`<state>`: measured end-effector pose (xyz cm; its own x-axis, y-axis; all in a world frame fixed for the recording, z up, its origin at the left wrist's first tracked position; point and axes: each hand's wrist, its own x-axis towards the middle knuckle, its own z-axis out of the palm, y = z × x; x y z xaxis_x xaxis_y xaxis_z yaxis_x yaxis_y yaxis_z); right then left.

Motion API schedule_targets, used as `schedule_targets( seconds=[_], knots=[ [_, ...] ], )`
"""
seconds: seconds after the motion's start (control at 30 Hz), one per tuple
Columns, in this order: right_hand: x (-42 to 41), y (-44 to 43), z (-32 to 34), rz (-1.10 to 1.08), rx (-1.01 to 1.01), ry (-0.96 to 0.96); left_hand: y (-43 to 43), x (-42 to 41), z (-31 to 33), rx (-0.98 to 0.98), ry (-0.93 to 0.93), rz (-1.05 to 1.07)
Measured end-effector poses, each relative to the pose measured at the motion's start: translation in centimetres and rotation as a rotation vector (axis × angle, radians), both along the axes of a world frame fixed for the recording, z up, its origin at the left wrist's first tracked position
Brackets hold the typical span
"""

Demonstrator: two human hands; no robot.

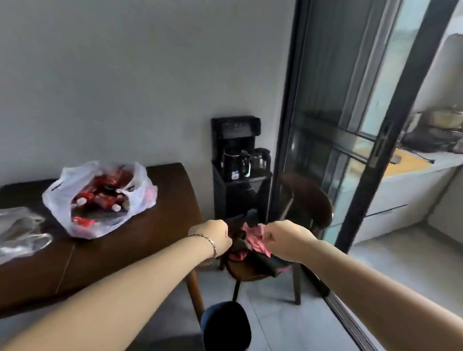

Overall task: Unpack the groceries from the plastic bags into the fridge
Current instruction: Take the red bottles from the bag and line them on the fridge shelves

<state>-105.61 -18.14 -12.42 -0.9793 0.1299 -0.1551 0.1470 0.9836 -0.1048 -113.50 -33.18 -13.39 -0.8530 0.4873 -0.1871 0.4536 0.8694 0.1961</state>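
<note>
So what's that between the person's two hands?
A pink and black bag on the wooden chair; left hand and right hand seem to grip it, in the head view.

- Single head-worn wide-angle view, looking forward and down along both forearms.
- Close to left hand (212, 237), right hand (286, 239), bundle (251, 241) on chair (311, 201); table (157, 225) left, glass door (332, 100) right.

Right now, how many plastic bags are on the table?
2. A white bag of red bottles sits mid-way along the table; a clear bag lies at its left edge. The bundle on the chair may be another.
</note>
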Motion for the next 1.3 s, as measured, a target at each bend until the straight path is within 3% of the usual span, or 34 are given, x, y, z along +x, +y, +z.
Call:
schedule_targets(
  seconds=[0.33, 0.63, 1.1, 1.17, 1.3],
  knots=[
    [-22.7, -8.1, -1.5, 0.35, -0.095, -0.067, -10.7, -15.9, -1.6, -0.002, -0.011, 0.438],
    [-35.1, -18.9, -5.8, 0.509, -0.124, -0.113, -21.3, -25.3, -6.1, 0.009, -0.07, 0.636],
    [-52.9, -36.9, -12.8, 0.541, -0.002, -0.265, -37.8, -45.2, -13.8, -0.277, -0.171, 0.398],
    [-54.4, -38.6, -14.9, 0.392, -0.142, -0.282, -39.8, -47.1, -15.7, -0.39, -0.224, 0.324],
    [-57.1, -41.4, -18.6, 0.284, -0.235, -0.362, -42.7, -49.4, -19.1, -0.514, -0.347, 0.256]
  ],
)
